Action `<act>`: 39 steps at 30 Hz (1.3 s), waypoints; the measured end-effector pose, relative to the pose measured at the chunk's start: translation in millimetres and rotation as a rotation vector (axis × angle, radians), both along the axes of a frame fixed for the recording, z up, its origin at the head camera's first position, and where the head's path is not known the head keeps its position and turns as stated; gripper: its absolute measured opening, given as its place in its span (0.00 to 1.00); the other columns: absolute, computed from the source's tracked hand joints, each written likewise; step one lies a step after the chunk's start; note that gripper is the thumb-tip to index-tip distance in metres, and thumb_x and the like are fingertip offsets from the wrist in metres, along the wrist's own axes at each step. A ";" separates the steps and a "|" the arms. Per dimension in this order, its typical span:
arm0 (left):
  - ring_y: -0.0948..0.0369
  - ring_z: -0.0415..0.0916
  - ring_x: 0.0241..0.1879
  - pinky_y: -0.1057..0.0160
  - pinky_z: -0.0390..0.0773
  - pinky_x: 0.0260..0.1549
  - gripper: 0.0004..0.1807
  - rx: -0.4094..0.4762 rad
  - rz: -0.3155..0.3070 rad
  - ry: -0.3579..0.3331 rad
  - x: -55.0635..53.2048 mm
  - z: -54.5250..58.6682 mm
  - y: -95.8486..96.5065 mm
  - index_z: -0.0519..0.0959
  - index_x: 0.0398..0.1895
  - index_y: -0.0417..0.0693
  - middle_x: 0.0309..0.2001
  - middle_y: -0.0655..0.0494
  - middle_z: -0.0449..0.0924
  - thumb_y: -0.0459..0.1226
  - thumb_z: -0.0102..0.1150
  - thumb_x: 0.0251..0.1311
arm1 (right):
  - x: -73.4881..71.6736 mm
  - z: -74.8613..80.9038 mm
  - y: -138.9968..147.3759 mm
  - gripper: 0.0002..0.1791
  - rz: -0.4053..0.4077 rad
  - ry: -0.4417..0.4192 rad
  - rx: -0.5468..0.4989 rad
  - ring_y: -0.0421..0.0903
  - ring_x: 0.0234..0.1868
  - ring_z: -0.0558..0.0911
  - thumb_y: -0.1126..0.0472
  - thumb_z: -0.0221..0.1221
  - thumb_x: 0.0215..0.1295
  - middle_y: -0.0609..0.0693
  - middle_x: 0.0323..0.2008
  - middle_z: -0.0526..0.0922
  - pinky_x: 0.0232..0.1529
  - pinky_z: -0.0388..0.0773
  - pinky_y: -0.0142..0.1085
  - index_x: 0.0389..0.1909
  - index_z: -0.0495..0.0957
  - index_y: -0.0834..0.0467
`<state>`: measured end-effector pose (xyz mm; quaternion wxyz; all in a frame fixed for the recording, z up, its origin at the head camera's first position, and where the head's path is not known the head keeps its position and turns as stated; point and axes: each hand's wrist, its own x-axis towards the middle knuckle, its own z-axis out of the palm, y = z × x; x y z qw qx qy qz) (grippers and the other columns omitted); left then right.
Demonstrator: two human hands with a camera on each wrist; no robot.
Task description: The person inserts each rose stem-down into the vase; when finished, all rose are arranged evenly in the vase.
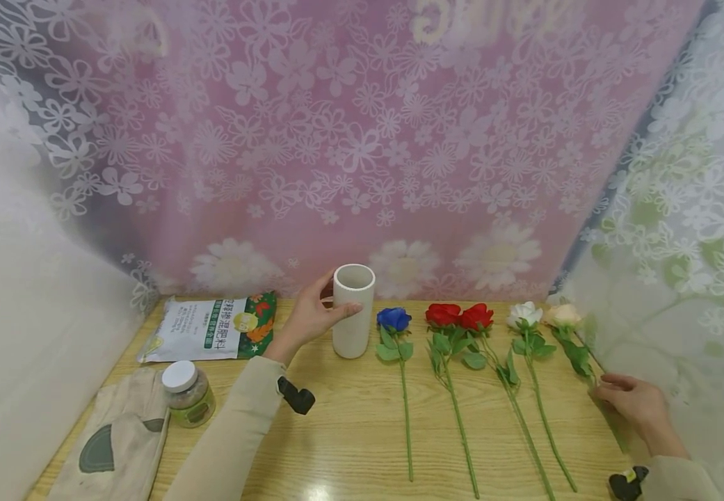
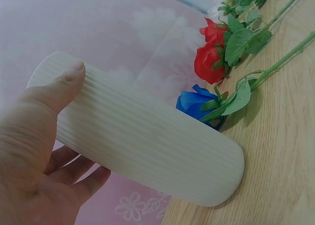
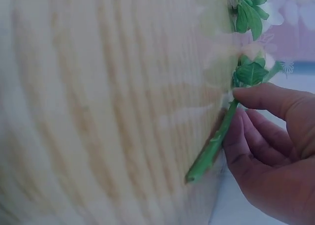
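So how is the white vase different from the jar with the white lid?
The vase is tall and slim; the jar is shorter and squat. The vase's top is open, while a white lid covers the jar. The left hand grips the vase; no hand touches the jar. Both are round-bodied.

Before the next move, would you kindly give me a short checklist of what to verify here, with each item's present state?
1. Left hand on the white vase: ok, it grips the upper part.
2. Vase upright: ok, its mouth faces up.
3. Inside of the vase: cannot tell, the bottom is hidden.
4. Right hand on the cream rose: ok, it pinches the stem.
5. Red roses apart: not ok, their blooms appear to touch.
6. Jar closed: ok, the white lid is on.
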<state>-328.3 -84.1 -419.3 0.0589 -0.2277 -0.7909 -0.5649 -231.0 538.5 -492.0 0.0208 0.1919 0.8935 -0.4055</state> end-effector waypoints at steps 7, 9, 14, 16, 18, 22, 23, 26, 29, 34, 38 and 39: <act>0.48 0.80 0.65 0.41 0.82 0.62 0.43 0.000 0.000 -0.004 -1.8 -0.8 -0.3 0.67 0.80 0.63 0.65 0.50 0.81 0.44 0.76 0.63 | -0.6 6.3 -2.0 0.33 0.107 -0.030 0.120 0.31 0.31 0.84 0.49 0.67 0.70 0.60 0.45 0.91 0.37 0.84 0.31 0.62 0.79 0.72; 0.49 0.80 0.64 0.41 0.82 0.62 0.43 -0.005 0.003 -0.003 -1.9 -1.0 -0.3 0.67 0.79 0.63 0.65 0.50 0.81 0.44 0.77 0.63 | -0.6 8.8 -4.7 0.32 0.136 -0.033 0.156 0.32 0.33 0.84 0.50 0.67 0.70 0.70 0.52 0.87 0.41 0.87 0.38 0.61 0.79 0.73; 0.49 0.80 0.64 0.41 0.82 0.62 0.42 -0.008 0.006 -0.003 -1.4 -0.5 0.0 0.68 0.79 0.63 0.64 0.51 0.81 0.45 0.77 0.63 | -1.6 18.6 -15.7 0.31 0.169 -0.054 0.131 0.37 0.37 0.85 0.55 0.65 0.71 0.78 0.59 0.78 0.47 0.88 0.48 0.63 0.76 0.77; 0.49 0.80 0.63 0.41 0.82 0.62 0.42 -0.006 0.007 -0.004 -1.3 -0.5 -0.1 0.67 0.79 0.63 0.64 0.50 0.81 0.45 0.77 0.63 | -2.3 23.5 -20.8 0.31 0.172 -0.047 0.089 0.36 0.37 0.85 0.58 0.62 0.73 0.79 0.60 0.78 0.46 0.89 0.45 0.65 0.72 0.80; 0.49 0.80 0.64 0.41 0.81 0.62 0.42 -0.003 0.008 -0.007 -1.5 -0.6 -0.1 0.67 0.79 0.63 0.64 0.50 0.81 0.45 0.77 0.63 | -3.2 28.5 -25.3 0.31 0.183 -0.023 0.059 0.33 0.37 0.85 0.61 0.59 0.76 0.79 0.59 0.78 0.44 0.89 0.41 0.68 0.67 0.82; 0.49 0.80 0.64 0.41 0.81 0.63 0.43 -0.006 0.012 -0.009 -1.6 -0.7 0.1 0.67 0.79 0.63 0.64 0.51 0.81 0.45 0.76 0.63 | -4.7 37.9 -33.2 0.34 0.203 -0.015 0.020 0.26 0.37 0.82 0.59 0.53 0.81 0.81 0.64 0.73 0.45 0.89 0.38 0.72 0.59 0.83; 0.49 0.80 0.65 0.41 0.81 0.63 0.43 -0.008 0.015 -0.010 -1.8 -0.9 0.3 0.67 0.79 0.63 0.65 0.51 0.81 0.45 0.76 0.63 | -5.2 40.0 -35.1 0.35 0.206 -0.020 0.010 0.24 0.38 0.80 0.57 0.52 0.82 0.82 0.67 0.70 0.46 0.88 0.37 0.74 0.57 0.82; 0.47 0.79 0.65 0.40 0.81 0.63 0.43 -0.009 0.013 -0.005 -1.5 -0.6 0.9 0.67 0.80 0.62 0.65 0.49 0.81 0.44 0.76 0.63 | -7.2 46.0 -41.8 0.38 0.214 -0.043 -0.041 0.17 0.39 0.74 0.54 0.49 0.84 0.82 0.75 0.57 0.51 0.87 0.36 0.77 0.51 0.79; 0.46 0.80 0.65 0.39 0.80 0.64 0.43 -0.014 0.019 0.004 -0.9 -0.4 0.9 0.67 0.80 0.60 0.65 0.47 0.81 0.43 0.77 0.63 | -11.1 52.4 -50.0 0.40 0.236 -0.033 -0.123 0.13 0.39 0.71 0.54 0.46 0.85 0.82 0.77 0.47 0.52 0.86 0.31 0.78 0.45 0.80; 0.46 0.80 0.65 0.41 0.79 0.66 0.44 -0.024 0.029 0.005 0.0 0.6 0.7 0.66 0.80 0.58 0.65 0.47 0.80 0.43 0.77 0.63 | -17.3 66.8 -72.3 0.40 0.284 0.040 -0.203 0.15 0.41 0.72 0.58 0.46 0.86 0.84 0.73 0.52 0.50 0.84 0.26 0.77 0.39 0.84; 0.43 0.79 0.65 0.40 0.80 0.65 0.44 -0.007 0.014 -0.012 -0.2 0.1 0.9 0.65 0.81 0.59 0.66 0.45 0.79 0.43 0.76 0.64 | -23.9 77.6 -94.7 0.39 0.312 0.100 -0.222 0.18 0.43 0.76 0.63 0.48 0.84 0.71 0.63 0.68 0.50 0.85 0.28 0.77 0.39 0.84; 0.43 0.79 0.66 0.40 0.80 0.64 0.44 -0.004 0.010 -0.014 -0.1 0.1 1.0 0.64 0.81 0.59 0.66 0.45 0.79 0.42 0.76 0.64 | -25.6 80.0 -100.5 0.40 0.317 0.110 -0.226 0.19 0.43 0.76 0.63 0.49 0.84 0.68 0.63 0.69 0.51 0.85 0.28 0.77 0.39 0.83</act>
